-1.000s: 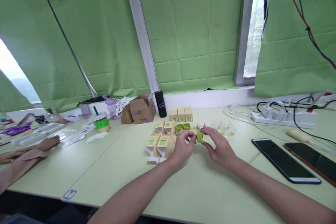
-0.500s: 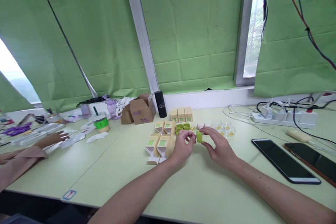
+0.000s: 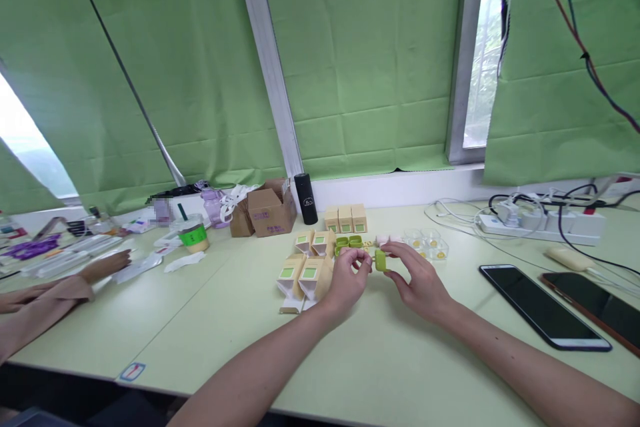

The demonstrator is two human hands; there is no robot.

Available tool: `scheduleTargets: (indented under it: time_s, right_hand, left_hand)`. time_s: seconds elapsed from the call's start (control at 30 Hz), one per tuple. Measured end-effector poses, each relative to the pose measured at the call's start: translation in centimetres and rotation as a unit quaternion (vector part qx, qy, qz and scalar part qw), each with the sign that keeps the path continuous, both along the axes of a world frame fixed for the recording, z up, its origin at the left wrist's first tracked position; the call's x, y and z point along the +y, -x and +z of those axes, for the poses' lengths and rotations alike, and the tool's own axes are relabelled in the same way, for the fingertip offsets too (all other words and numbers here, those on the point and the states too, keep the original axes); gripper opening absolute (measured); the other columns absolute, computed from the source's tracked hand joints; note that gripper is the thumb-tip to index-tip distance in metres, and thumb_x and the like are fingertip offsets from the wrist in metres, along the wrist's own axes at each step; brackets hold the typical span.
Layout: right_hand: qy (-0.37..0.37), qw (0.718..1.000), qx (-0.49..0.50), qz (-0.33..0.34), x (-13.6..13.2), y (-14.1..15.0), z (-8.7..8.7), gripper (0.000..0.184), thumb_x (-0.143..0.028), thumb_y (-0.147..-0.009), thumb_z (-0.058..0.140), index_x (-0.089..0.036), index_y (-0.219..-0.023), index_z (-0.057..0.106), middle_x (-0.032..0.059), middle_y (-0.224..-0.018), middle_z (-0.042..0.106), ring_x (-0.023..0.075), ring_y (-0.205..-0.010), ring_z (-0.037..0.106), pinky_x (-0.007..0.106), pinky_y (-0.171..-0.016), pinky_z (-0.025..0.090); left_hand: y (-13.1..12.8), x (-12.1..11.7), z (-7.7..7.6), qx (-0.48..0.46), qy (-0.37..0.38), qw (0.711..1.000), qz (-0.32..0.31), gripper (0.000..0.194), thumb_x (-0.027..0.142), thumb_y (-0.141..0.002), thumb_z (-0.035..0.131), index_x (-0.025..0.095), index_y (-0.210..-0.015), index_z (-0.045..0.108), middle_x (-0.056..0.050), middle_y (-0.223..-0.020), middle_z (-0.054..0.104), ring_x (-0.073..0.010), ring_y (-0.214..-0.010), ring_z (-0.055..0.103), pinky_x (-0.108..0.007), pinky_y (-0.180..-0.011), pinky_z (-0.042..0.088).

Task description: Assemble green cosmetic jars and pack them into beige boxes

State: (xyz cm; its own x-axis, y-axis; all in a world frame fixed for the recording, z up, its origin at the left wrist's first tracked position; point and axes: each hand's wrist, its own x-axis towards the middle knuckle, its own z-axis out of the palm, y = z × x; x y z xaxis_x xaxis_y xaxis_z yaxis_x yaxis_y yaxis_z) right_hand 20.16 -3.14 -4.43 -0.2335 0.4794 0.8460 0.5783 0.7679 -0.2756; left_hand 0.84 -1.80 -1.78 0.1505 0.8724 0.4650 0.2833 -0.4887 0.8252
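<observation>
My right hand (image 3: 416,280) pinches a small green case (image 3: 381,260) between thumb and fingers, just above the table. Close by on its left, my left hand (image 3: 350,278) has its fingertips pinched together; whatever they hold is too small to make out. Behind my hands lie open green cases (image 3: 349,241) and small yellow pieces (image 3: 367,244). Left of my left hand, several open cardboard boxes (image 3: 316,273) with green windows lie in two rows. A row of three closed small boxes (image 3: 345,219) stands farther back. Clear round containers (image 3: 425,243) with yellow centres sit behind my right hand.
Two phones (image 3: 543,307) lie on the right, near a white power strip (image 3: 545,223) with cables. A black bottle (image 3: 306,199), a brown carton (image 3: 270,210) and a drink cup (image 3: 193,233) stand left of centre. At far left, another person's hand (image 3: 105,267) rests by white packets.
My hands stay nearly in place; the green case shifts slightly right, and a small gap opens between it and my left fingertips. The other person's hand at far left moves slightly.
</observation>
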Motion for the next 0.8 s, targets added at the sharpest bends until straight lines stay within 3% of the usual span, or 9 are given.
scheduleTargets:
  time_s: [0.8]
  right_hand:
    - [0.003, 1.0, 0.002, -0.003, -0.02, -0.12, 0.06, 0.046, -0.015, -0.096, 0.057, -0.026, -0.14, 0.053, 0.0115, -0.134, 0.067, 0.0299, -0.126, 0.065, 0.052, -0.101, 0.061]
  left_hand:
    - [-0.07, -0.27, 0.42, -0.01, 0.01, 1.0, 0.013, 0.017, 0.03, -0.089, 0.064, 0.018, -0.077, 0.065, -0.005, -0.085, 0.062, -0.0188, -0.085, 0.061, -0.031, -0.078, 0.049]
